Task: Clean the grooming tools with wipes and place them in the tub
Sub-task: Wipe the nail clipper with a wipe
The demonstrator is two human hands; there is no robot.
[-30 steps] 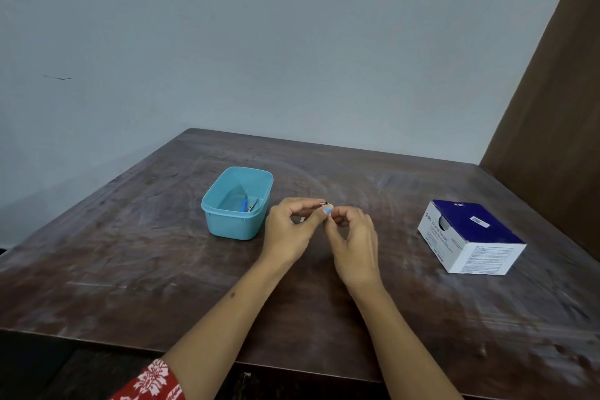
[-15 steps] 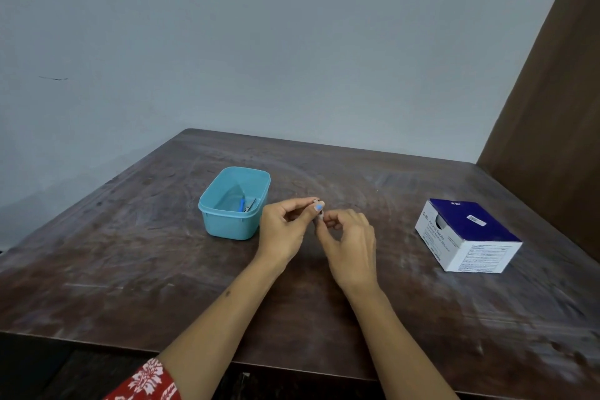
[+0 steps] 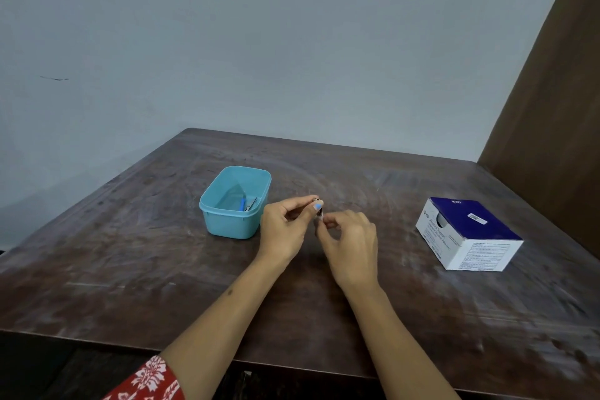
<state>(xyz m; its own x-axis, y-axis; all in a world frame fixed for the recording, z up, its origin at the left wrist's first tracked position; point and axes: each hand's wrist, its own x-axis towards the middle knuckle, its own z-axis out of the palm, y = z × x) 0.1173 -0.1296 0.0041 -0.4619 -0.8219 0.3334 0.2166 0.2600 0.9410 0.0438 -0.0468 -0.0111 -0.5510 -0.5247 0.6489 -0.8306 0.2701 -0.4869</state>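
Observation:
My left hand (image 3: 285, 227) pinches a small dark grooming tool (image 3: 318, 212) between thumb and fingers above the middle of the table. My right hand (image 3: 352, 247) meets it from the right, fingertips closed on a small white wipe (image 3: 321, 218) pressed against the tool's lower end. The tool is mostly hidden by the fingers. To the left stands the teal plastic tub (image 3: 227, 221); a blue-handled tool (image 3: 243, 204) and a metal tool (image 3: 252, 204) lie inside it.
A blue and white box of alcohol swabs (image 3: 467, 234) sits on the right side of the dark wooden table (image 3: 130, 269). A brown panel (image 3: 552, 107) rises at the right. The table's near edge runs just below my forearms.
Both hands have stayed together over the table's middle. The right hand's fingers have shifted lower along the tool with the wipe. The tub and box have not moved.

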